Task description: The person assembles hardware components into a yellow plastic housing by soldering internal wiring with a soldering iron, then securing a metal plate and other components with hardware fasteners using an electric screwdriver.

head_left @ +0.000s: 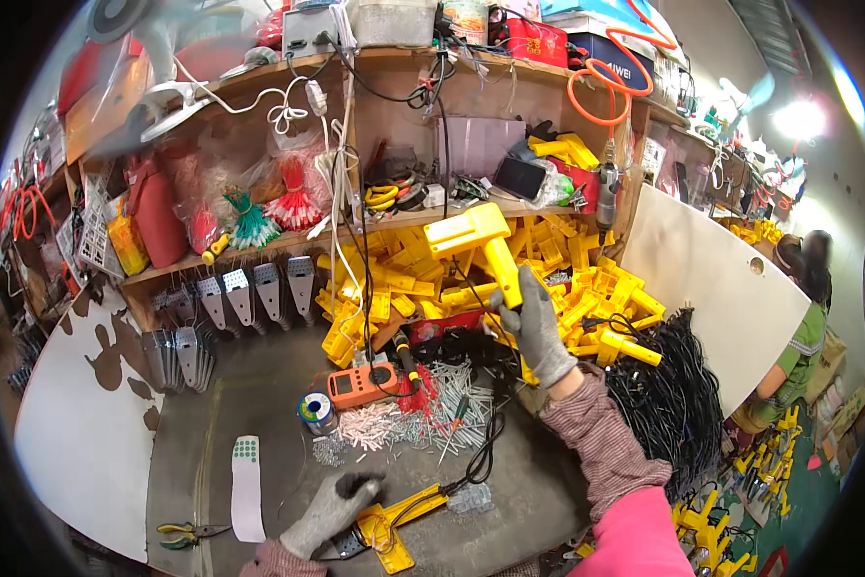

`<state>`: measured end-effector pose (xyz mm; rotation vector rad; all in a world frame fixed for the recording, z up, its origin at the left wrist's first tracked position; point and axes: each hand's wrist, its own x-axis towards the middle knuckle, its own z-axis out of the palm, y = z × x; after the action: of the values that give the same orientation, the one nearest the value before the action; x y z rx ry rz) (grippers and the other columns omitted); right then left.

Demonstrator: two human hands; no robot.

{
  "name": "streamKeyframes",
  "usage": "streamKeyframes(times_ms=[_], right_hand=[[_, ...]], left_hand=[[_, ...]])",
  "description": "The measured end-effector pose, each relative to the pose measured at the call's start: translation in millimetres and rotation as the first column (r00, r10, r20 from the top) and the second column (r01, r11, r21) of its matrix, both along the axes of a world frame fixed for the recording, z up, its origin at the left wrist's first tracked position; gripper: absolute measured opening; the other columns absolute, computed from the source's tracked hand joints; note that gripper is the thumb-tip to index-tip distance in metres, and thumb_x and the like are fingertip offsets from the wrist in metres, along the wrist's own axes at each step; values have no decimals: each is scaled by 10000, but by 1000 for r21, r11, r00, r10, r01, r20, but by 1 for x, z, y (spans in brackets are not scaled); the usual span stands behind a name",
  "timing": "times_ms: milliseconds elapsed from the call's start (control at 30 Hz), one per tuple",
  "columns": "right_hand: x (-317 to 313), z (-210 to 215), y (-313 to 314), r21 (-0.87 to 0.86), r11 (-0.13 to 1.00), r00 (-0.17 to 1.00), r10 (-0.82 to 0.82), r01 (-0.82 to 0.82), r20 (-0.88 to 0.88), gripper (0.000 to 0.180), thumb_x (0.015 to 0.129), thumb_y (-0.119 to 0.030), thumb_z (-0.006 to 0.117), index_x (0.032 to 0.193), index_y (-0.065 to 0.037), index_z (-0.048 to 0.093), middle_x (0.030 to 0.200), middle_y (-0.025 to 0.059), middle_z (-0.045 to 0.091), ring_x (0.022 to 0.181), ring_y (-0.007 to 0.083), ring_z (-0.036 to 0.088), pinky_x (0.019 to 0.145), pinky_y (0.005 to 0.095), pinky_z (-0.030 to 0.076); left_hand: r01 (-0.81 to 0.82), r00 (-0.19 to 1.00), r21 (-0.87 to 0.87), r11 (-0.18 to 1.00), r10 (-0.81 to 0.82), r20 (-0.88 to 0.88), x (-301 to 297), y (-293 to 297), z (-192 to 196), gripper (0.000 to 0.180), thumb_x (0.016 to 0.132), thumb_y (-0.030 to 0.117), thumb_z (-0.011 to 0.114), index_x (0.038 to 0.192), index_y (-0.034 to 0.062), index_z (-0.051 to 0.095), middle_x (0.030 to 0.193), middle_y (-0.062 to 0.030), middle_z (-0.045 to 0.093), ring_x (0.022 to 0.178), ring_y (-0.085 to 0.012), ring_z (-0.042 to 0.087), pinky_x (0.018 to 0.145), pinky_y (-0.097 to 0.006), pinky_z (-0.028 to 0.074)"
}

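**Yellow plastic shell [481, 236] raised in a gloved right hand [538, 337]**

The right hand, in a grey knit glove, was closed round the handle of the glossy shell, a hammer-like form with a blocky head and a slim grip, held up at the centre of the frame. Its sleeve was finely checked and ribbed by creases, with smooth bright pink cloth further down the arm.

At the lower centre, the left hand [327, 514], also gloved, lay with fingers curled just beside an opened yellow casing [396, 556]; whether it gripped the casing could not be told. A thin dark cord looped over that T-shaped piece, and a clear plastic block [471, 498] lay near the casing's upper end.

Mid-frame on the dull grey surface [221, 413] were a boxy orange meter [356, 387], a round wire spool [317, 413], small pale pink pieces [367, 425] and a heap of slender silvery pins [466, 409]. Behind them rose a jumbled pile of hard-edged yellow shells [586, 298]; limp, glossy black cables [668, 394] spilled at right of centre.

At lower left lay a smooth white strip [247, 495] with green dots and pliers [190, 532] with yellow-and-green handles. Perforated metal plates [240, 296] hung at left of centre.
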<state>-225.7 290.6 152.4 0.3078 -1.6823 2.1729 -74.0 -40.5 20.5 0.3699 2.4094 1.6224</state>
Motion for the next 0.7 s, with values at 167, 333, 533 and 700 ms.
streamKeyframes(times_ms=[167,333,533,700], right_hand=[[10,15,-6,258,911,937,265,-320,227,532,1020,-540,372,924,-78,617,678,-17,597,471,47,392,443,209,288],[-55,56,26,-59,998,993,-40,33,-116,485,1013,-532,387,1038,-89,582,836,49,666,553,63,482,481,217,381],[-200,159,129,18,920,880,-369,392,-300,315,1011,-301,481,1127,-28,589,835,69,643,582,150,612,524,277,488],[-249,172,185,453,158,385,-794,877,-469,479,967,-296,498,1342,-9,416,1087,291,652,1025,477,614,875,541,480]], left_hand=[[-75,990,113,991,60,125,21,-27,-25,338,950,241,622,1184,-3,639,1065,-126,699,991,-224,642,888,-373,504],[-160,986,-7,987,160,52,41,-15,-9,365,969,281,623,1211,8,629,1184,-134,646,1043,-210,595,942,-340,468],[-257,872,-262,930,106,-479,66,-12,-25,344,908,253,634,1196,65,624,1096,-161,628,1016,-351,581,940,-424,451],[-323,867,-316,892,146,-476,76,-9,-30,360,863,213,657,1195,80,621,1141,-146,634,1107,-370,564,969,-464,435]])
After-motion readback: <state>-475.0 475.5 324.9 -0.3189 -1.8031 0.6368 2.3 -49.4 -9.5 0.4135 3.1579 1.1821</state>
